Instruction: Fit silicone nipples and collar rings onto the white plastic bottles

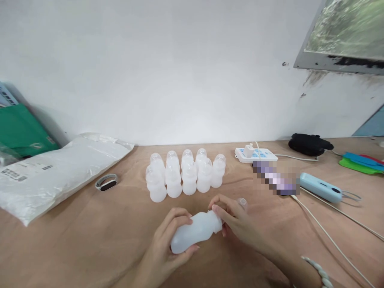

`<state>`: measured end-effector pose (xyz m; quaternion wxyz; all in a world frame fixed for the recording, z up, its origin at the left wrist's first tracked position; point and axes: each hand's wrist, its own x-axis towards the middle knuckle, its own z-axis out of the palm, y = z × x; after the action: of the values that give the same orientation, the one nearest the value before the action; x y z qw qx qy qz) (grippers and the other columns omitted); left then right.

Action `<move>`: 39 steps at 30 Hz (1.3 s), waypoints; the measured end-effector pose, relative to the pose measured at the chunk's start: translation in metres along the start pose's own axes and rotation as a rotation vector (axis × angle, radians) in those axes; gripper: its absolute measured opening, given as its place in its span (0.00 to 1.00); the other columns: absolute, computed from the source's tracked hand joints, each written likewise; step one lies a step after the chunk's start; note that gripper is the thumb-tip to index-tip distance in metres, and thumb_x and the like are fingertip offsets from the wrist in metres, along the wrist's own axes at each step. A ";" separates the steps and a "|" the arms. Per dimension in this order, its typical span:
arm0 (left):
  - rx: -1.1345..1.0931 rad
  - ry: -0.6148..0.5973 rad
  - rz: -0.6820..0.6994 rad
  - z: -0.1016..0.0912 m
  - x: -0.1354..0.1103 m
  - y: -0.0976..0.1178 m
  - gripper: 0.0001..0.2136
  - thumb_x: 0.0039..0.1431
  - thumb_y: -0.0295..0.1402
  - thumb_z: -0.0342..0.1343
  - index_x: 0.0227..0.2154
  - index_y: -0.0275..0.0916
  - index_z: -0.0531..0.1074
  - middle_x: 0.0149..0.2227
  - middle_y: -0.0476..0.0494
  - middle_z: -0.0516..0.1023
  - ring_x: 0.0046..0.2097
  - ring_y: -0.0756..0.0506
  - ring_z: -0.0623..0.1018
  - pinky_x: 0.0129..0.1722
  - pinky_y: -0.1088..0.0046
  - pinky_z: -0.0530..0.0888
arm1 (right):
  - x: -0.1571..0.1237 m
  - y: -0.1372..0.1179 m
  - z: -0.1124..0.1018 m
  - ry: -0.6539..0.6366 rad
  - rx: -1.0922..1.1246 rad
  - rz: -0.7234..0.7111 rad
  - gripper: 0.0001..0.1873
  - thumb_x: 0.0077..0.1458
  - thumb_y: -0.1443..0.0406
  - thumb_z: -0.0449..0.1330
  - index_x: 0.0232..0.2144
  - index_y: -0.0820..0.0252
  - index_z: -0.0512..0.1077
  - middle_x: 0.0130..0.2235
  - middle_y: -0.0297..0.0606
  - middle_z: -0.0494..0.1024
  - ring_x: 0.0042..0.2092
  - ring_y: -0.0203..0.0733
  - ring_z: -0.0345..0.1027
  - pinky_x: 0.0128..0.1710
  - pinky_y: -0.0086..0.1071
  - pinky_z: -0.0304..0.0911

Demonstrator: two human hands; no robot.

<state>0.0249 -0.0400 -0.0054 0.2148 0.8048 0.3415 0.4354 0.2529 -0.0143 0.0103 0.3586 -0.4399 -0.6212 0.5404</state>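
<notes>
A translucent white baby bottle (195, 232) lies tilted across my two hands, low over the table. My left hand (171, 238) wraps round the bottle's base and body. The fingers of my right hand (229, 214) close round the collar at its neck end; what sits inside those fingers is partly hidden. Just behind my right hand is a clear dome cap (242, 203). Farther back, several similar baby bottles (189, 178) stand upright in two rows, clear domes on top.
A white plastic mailing bag (69, 164) and a fitness band (106, 183) lie left. On the right are a white power strip (267, 155), a pixelated purplish object (274, 178), a light-blue device (320, 187), a black case (310, 145) and white cables (324, 230).
</notes>
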 end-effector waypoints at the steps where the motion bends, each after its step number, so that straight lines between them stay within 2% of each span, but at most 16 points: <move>1: -0.017 0.004 -0.034 0.000 0.000 0.000 0.18 0.56 0.26 0.61 0.47 0.48 0.67 0.45 0.46 0.74 0.44 0.44 0.78 0.41 0.72 0.75 | 0.000 0.001 0.000 0.003 -0.001 0.009 0.19 0.64 0.49 0.51 0.36 0.58 0.67 0.21 0.29 0.71 0.21 0.34 0.63 0.20 0.27 0.57; 3: -0.063 0.031 -0.116 -0.001 0.001 -0.002 0.15 0.57 0.28 0.60 0.46 0.48 0.68 0.45 0.46 0.74 0.44 0.44 0.78 0.40 0.72 0.75 | -0.002 -0.002 -0.003 0.008 -0.004 -0.014 0.20 0.64 0.47 0.50 0.41 0.57 0.68 0.27 0.32 0.75 0.27 0.36 0.68 0.25 0.29 0.63; 4: -0.083 0.048 -0.162 -0.001 0.001 -0.002 0.13 0.58 0.29 0.60 0.46 0.47 0.68 0.44 0.46 0.75 0.43 0.44 0.78 0.39 0.72 0.75 | -0.003 -0.004 -0.006 -0.007 0.000 -0.037 0.19 0.63 0.49 0.53 0.45 0.56 0.67 0.33 0.35 0.78 0.31 0.37 0.71 0.30 0.31 0.66; 6: -0.114 0.077 -0.253 -0.002 0.002 -0.004 0.11 0.60 0.32 0.58 0.45 0.46 0.69 0.42 0.47 0.76 0.42 0.43 0.78 0.38 0.72 0.75 | -0.005 -0.010 -0.010 -0.061 0.008 -0.083 0.20 0.58 0.55 0.62 0.51 0.52 0.65 0.49 0.38 0.76 0.41 0.39 0.72 0.39 0.33 0.68; 7: -0.126 0.083 -0.291 -0.003 0.002 -0.005 0.10 0.60 0.33 0.58 0.44 0.46 0.69 0.42 0.47 0.76 0.41 0.43 0.78 0.37 0.72 0.75 | -0.006 -0.013 -0.011 -0.084 0.001 -0.094 0.22 0.56 0.58 0.65 0.51 0.50 0.66 0.52 0.38 0.74 0.45 0.40 0.71 0.43 0.34 0.68; 8: -0.137 0.085 -0.317 -0.003 0.002 -0.006 0.09 0.60 0.34 0.58 0.44 0.45 0.70 0.41 0.47 0.76 0.41 0.43 0.78 0.37 0.72 0.75 | -0.007 -0.014 -0.012 -0.091 -0.017 -0.097 0.22 0.54 0.61 0.66 0.50 0.50 0.67 0.52 0.37 0.73 0.46 0.41 0.71 0.45 0.35 0.68; 11: -0.166 0.063 -0.305 -0.002 0.002 -0.007 0.10 0.58 0.34 0.60 0.43 0.45 0.69 0.40 0.47 0.76 0.40 0.43 0.78 0.36 0.72 0.76 | -0.006 -0.013 -0.010 -0.042 -0.058 -0.100 0.15 0.53 0.64 0.66 0.43 0.53 0.70 0.41 0.35 0.76 0.42 0.41 0.71 0.43 0.35 0.67; 16: -0.077 0.021 -0.103 0.002 -0.003 -0.008 0.15 0.59 0.28 0.61 0.46 0.49 0.66 0.47 0.45 0.73 0.46 0.43 0.78 0.39 0.73 0.77 | 0.002 0.002 -0.004 0.016 0.012 -0.058 0.10 0.53 0.60 0.64 0.34 0.59 0.69 0.31 0.34 0.76 0.30 0.36 0.68 0.30 0.29 0.62; 20: 0.021 -0.008 0.024 0.003 -0.008 -0.008 0.17 0.61 0.26 0.59 0.49 0.50 0.66 0.51 0.42 0.71 0.51 0.42 0.76 0.45 0.69 0.77 | 0.006 0.006 -0.001 -0.013 0.050 0.001 0.18 0.56 0.53 0.60 0.25 0.58 0.64 0.20 0.27 0.68 0.19 0.29 0.57 0.20 0.25 0.51; 23: -0.031 0.008 -0.056 0.002 -0.007 -0.008 0.16 0.60 0.28 0.60 0.48 0.50 0.66 0.50 0.43 0.72 0.50 0.42 0.77 0.41 0.72 0.78 | 0.003 0.000 -0.001 -0.037 0.069 -0.009 0.19 0.59 0.50 0.57 0.27 0.59 0.65 0.22 0.29 0.70 0.20 0.30 0.58 0.21 0.26 0.53; 25: -0.093 0.040 -0.147 0.001 -0.005 -0.007 0.14 0.60 0.30 0.60 0.47 0.50 0.66 0.46 0.46 0.74 0.46 0.43 0.78 0.38 0.73 0.78 | -0.001 -0.006 -0.003 -0.065 0.041 -0.053 0.15 0.59 0.53 0.59 0.37 0.58 0.68 0.29 0.32 0.74 0.27 0.33 0.64 0.27 0.27 0.59; 27: -0.135 0.071 -0.208 0.001 -0.002 -0.007 0.12 0.61 0.31 0.59 0.46 0.50 0.67 0.44 0.47 0.74 0.44 0.44 0.79 0.37 0.73 0.79 | -0.005 -0.010 -0.004 -0.085 -0.028 -0.107 0.17 0.56 0.56 0.63 0.45 0.55 0.67 0.35 0.32 0.74 0.33 0.35 0.66 0.32 0.29 0.60; 29: -0.149 0.073 -0.216 0.002 -0.002 -0.006 0.13 0.61 0.31 0.59 0.46 0.50 0.67 0.44 0.47 0.74 0.44 0.44 0.79 0.34 0.75 0.79 | -0.007 -0.011 -0.003 -0.071 -0.092 -0.114 0.17 0.53 0.58 0.66 0.43 0.55 0.67 0.34 0.31 0.73 0.34 0.36 0.64 0.32 0.29 0.59; 32: -0.111 0.027 -0.141 0.004 -0.004 -0.003 0.14 0.61 0.30 0.59 0.48 0.49 0.64 0.47 0.45 0.73 0.43 0.45 0.80 0.31 0.77 0.78 | -0.007 -0.008 0.001 0.020 -0.110 -0.058 0.13 0.49 0.60 0.65 0.33 0.56 0.65 0.27 0.28 0.68 0.29 0.34 0.58 0.28 0.28 0.53; 34: -0.037 0.007 -0.039 0.004 -0.006 -0.002 0.15 0.64 0.30 0.57 0.50 0.48 0.63 0.47 0.43 0.72 0.43 0.45 0.80 0.34 0.75 0.79 | -0.006 -0.005 0.004 0.059 -0.109 -0.046 0.13 0.48 0.61 0.63 0.27 0.56 0.61 0.24 0.26 0.64 0.26 0.33 0.53 0.26 0.28 0.50; 39: 0.190 0.055 0.204 0.004 -0.011 -0.006 0.16 0.68 0.33 0.53 0.56 0.42 0.60 0.49 0.37 0.72 0.47 0.44 0.80 0.40 0.73 0.81 | -0.010 -0.012 0.008 0.084 -0.082 -0.035 0.14 0.48 0.60 0.61 0.24 0.56 0.58 0.21 0.25 0.60 0.26 0.33 0.50 0.25 0.28 0.48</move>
<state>0.0220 -0.0444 -0.0171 0.0831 0.8399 0.3033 0.4424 0.2468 -0.0266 0.0208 0.3755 -0.4656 -0.6347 0.4892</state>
